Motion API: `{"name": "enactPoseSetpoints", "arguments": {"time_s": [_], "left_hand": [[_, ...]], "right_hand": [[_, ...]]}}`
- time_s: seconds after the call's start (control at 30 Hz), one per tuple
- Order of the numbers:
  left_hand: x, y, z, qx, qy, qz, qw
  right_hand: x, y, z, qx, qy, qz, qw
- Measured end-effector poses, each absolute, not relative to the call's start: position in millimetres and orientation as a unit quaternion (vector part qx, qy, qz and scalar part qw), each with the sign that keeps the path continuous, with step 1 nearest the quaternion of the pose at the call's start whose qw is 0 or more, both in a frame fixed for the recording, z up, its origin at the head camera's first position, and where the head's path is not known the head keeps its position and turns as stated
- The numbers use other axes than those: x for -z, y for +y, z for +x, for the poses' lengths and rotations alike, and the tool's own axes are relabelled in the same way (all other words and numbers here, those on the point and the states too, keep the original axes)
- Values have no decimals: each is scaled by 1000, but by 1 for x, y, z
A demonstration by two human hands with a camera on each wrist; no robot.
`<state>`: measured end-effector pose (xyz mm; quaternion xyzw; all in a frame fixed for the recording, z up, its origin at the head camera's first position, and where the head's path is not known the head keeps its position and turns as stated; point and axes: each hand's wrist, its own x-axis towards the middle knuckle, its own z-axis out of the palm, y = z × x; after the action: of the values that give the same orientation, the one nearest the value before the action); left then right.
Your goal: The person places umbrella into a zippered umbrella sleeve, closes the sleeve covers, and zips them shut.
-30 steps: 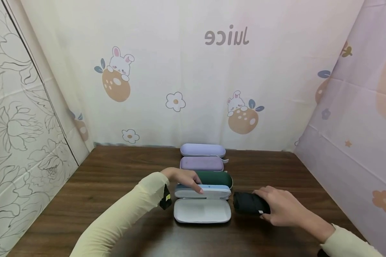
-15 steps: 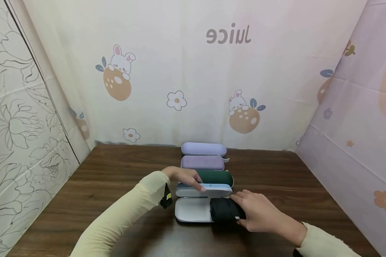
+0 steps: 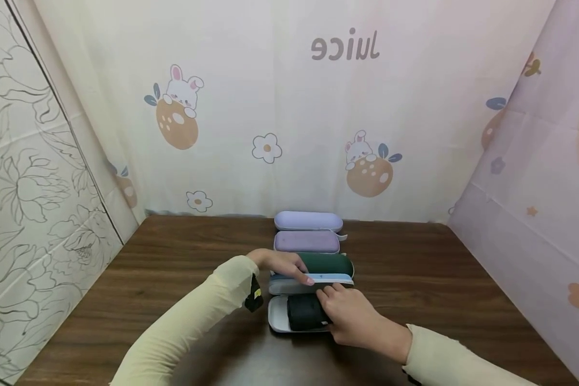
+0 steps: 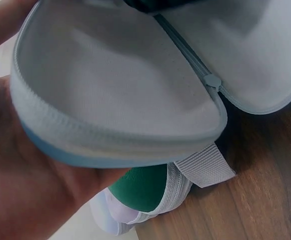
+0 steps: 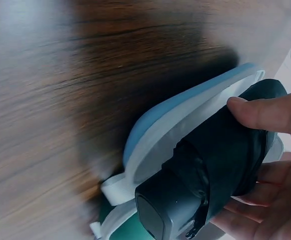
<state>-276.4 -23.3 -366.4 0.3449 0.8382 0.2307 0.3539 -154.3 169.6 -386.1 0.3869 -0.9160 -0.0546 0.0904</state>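
Observation:
A light-blue zip case [image 3: 278, 316] with a white lining lies unfolded on the table, its lid [image 4: 120, 80] raised at the back. My left hand [image 3: 286, 265] holds that lid, thumb over the edge and fingers behind it, as the left wrist view shows. In my right hand [image 3: 351, 317] is a folded compact black umbrella [image 5: 225, 140], gripped between thumb and fingers. The umbrella lies lengthwise over the case's lower half, with the tray's left end showing beside it. The right hand covers the tray's right end in the head view.
Behind the case, a green case [image 3: 325, 262], a purple case [image 3: 306, 241] and a lavender case [image 3: 309, 220] lie in a row. The dark wooden table [image 3: 183, 241] meets printed cloth [image 3: 231, 107] at the back and sides.
My right hand has carried the umbrella leftward from beside the case to over its lower half. The left hand stays on the lid.

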Motion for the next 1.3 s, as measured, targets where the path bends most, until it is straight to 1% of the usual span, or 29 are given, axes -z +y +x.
{"name": "enactPoseSetpoints", "arguments": {"time_s": [0.17, 0.33, 0.43, 0.63, 0.8, 0.9, 1.07, 1.2, 1.23, 1.3], "left_hand": [[365, -21, -275, -236, 833, 348, 359], [365, -22, -274, -247, 827, 346, 368], [364, -22, -273, -249, 826, 347, 367], [362, -22, -272, -248, 828, 348, 363], [363, -22, -273, -248, 827, 348, 366], [364, -23, -273, -249, 825, 352, 366], [363, -23, -275, -257, 817, 368, 362], [363, -24, -275, -262, 814, 372, 362], [363, -25, -274, -261, 814, 372, 362], [363, -26, -272, -260, 814, 373, 360]], "right_hand": [[392, 160, -159, 61, -914, 390, 97], [397, 156, -165, 54, -917, 385, 91], [398, 155, -167, 47, -918, 385, 85], [401, 151, -170, 36, -915, 391, 92], [403, 151, -173, 24, -916, 394, 79], [401, 153, -174, 9, -919, 390, 60], [388, 160, -176, -65, -923, 380, -14], [366, 174, -174, -132, -899, 411, -75], [360, 180, -173, -154, -890, 421, -85], [351, 190, -175, -200, -872, 440, -85]]}}
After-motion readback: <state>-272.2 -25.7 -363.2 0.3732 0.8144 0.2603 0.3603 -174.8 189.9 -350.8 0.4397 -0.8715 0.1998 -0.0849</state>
